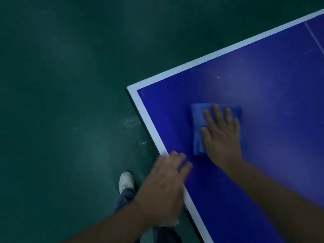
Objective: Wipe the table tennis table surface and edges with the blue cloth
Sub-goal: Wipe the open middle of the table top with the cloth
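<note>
The blue table tennis table [263,81] with white edge lines fills the right side, its near corner pointing left. A folded blue cloth [198,123] lies flat on the surface a little inside that corner. My right hand [221,135] presses flat on the cloth, fingers spread, covering its right part. My left hand [166,181] is blurred and rests over the white side line at the table's near edge, fingers apart, holding nothing.
Dark green floor [61,102] surrounds the table on the left and top, with pale scuffs near the corner. My white shoe [126,181] and dark trouser leg [125,199] stand beside the table's edge. A thin white centre line [314,38] runs at top right.
</note>
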{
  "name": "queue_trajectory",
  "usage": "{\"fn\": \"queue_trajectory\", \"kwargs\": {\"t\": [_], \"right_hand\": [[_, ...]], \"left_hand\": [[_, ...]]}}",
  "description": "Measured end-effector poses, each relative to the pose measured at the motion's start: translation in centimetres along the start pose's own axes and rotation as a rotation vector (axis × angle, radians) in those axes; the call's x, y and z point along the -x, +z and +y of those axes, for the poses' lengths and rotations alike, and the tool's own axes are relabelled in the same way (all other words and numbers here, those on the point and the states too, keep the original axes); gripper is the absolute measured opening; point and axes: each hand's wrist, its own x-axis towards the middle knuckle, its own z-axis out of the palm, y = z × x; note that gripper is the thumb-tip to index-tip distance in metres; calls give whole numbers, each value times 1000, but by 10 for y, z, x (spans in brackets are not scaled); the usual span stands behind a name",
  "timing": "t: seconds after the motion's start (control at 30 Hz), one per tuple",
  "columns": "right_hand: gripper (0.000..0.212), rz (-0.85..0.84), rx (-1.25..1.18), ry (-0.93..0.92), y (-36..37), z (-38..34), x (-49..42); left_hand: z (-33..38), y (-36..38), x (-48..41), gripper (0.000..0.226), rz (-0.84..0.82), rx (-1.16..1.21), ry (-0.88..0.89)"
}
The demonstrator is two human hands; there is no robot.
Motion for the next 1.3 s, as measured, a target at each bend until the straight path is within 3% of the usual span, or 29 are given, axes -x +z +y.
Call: {"fn": "queue_trajectory", "kwargs": {"t": [0.07, 0.17, 0.2, 0.27, 0.37, 0.4, 0.47, 0.57, 0.63, 0.7, 0.8, 0.83, 0.87, 0.93, 1.03, 1.13, 1.2, 1.3], "right_hand": [[60, 30, 2, 306, -3, 25, 7], [59, 116, -121, 802, -6, 11, -35], [60, 129, -186, 894, -8, -2, -58], [63, 122, -223, 788, -4, -44, -102], [65, 78, -89, 256, 0, -82, -125], [66, 65, -54, 196, -1, -70, -123], [62, 85, 11, 344, -1, -18, -101], [61, 107, -130, 905, -14, 53, -71], [61, 152, -201, 1121, -17, 43, -97], [61, 165, -188, 938, -14, -6, -143], [63, 118, -112, 286, -6, -86, -183], [64, 86, -91, 167, -7, -91, -181], [65, 76, -83, 125, -8, -82, -172], [63, 85, -33, 233, -7, -37, -136], [61, 105, -71, 693, -11, 36, -88], [62, 127, -226, 1036, -17, 39, -124], [62, 123, -211, 886, -20, 5, -164], [63, 76, -108, 269, -12, -55, -178]], "left_hand": [[-45, -26, -19, 59, 72, -60, -198], [-94, -58, -84, 63, 138, -133, -435], [-104, -64, -110, 65, 176, -131, -467], [-120, -67, -151, 69, 200, -133, -506], [-127, -56, -175, 71, 107, -208, -517], [-128, -54, -175, 71, 83, -226, -508], [-128, -54, -174, 70, 71, -227, -497], [-127, -55, -174, 67, 78, -221, -493], [-126, -56, -176, 66, 67, -228, -501], [-127, -56, -176, 65, 61, -239, -500], [-130, -57, -178, 65, 55, -242, -497], [-130, -57, -178, 65, 47, -242, -494], [-129, -57, -177, 65, 37, -244, -492], [-128, -57, -177, 65, 26, -259, -491], [-127, -56, -177, 63, 28, -266, -496], [-125, -57, -178, 65, 21, -266, -505], [-125, -57, -178, 66, 18, -269, -500], [-128, -56, -176, 67, 28, -272, -474]]}}
